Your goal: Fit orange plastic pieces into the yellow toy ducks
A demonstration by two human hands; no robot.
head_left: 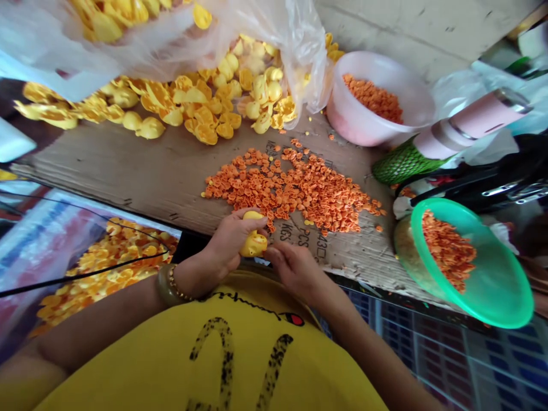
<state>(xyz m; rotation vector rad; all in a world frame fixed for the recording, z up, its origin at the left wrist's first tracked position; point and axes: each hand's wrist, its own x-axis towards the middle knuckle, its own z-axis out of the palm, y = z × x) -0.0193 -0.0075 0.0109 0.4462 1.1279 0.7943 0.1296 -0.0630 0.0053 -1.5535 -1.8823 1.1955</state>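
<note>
My left hand (229,242) is closed around a small yellow plastic duck piece (254,242) at the table's near edge, just in front of my shirt. Close against its right side, my right hand (295,268) has thumb and fingers pinched together; whatever lies between the fingertips is too small to make out. Just beyond both hands spreads a heap of small orange plastic pieces (299,188) on the cardboard. Farther back lies a pile of yellow plastic duck pieces (205,108), partly covered by a clear plastic bag (295,34).
Orange pieces also fill part of a white bowl (338,108) and a green bowl (500,268) at the right. Between them leans a pink bottle (475,120) in a green net sleeve. Below left, a bag holds more yellow pieces (115,262); a black cable (85,274) crosses it.
</note>
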